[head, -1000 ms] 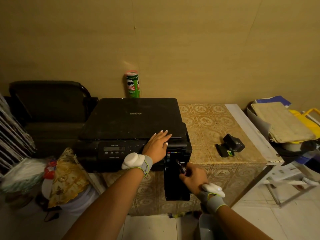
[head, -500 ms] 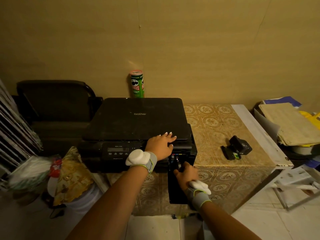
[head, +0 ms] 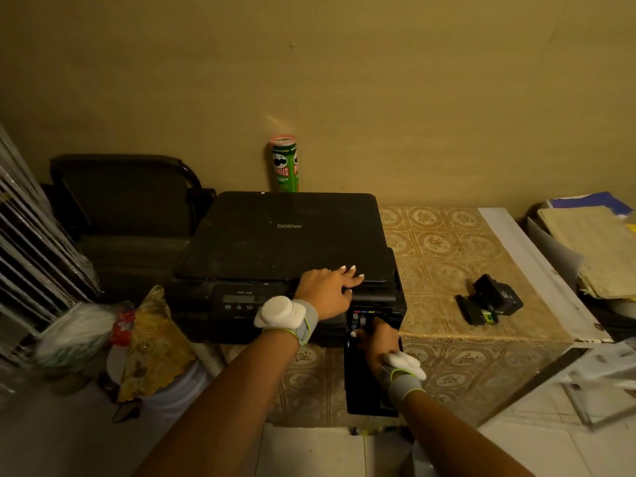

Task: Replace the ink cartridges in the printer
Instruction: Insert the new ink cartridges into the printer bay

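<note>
At the printer's front right corner, the right hand is pushed into the open cartridge bay, its fingers curled inward toward the slots; whether a cartridge is gripped cannot be told, since the fingers hide what lies beneath them. Just above the knuckles, a row of small coloured markers is seen along the bay's upper edge. Below this hand, the bay's black door is hung open, down over the table's front. To the left and slightly above, the left hand is laid flat and open on the printer, palm down, fingers spread over the front edge of the scanner lid, with nothing held. A white and grey band is worn on each wrist. Well to the right of the right hand, two loose black ink cartridges are left touching each other on the patterned tablecloth. Beyond the left hand, behind the printer and against the wall, a green crisp tube is stood upright. Farther right, a stack of papers is piled.
</note>
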Demonstrator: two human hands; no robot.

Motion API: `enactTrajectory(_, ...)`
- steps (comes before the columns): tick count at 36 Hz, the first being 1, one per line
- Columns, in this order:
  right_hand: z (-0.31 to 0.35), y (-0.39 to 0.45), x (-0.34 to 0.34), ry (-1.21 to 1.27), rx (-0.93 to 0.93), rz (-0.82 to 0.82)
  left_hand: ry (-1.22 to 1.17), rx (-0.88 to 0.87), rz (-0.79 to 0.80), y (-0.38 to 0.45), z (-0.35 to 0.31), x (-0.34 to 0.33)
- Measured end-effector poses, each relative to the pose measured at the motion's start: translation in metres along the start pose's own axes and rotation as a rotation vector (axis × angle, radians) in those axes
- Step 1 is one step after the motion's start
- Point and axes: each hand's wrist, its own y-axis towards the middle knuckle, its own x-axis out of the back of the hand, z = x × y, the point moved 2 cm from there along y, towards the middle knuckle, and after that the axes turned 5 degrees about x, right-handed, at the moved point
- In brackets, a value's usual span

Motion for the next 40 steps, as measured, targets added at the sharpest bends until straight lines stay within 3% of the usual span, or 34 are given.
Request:
enactTrajectory(14,-0.003,0.003,0.008,0.022,0.101,0.017,0.01,-0.019,-0.023,0.004,0.001,-0.001)
enactTrajectory(23,-0.012,0.02,0.004,-0.154,0.095,0.009,0.024,-0.013,-0.011,0.003,-0.002,-0.003)
enactTrajectory(40,-0.016,0.017,0.001,-0.251,0.13,0.063,0.028,-0.013,0.031,0.002,0.001,0.0)
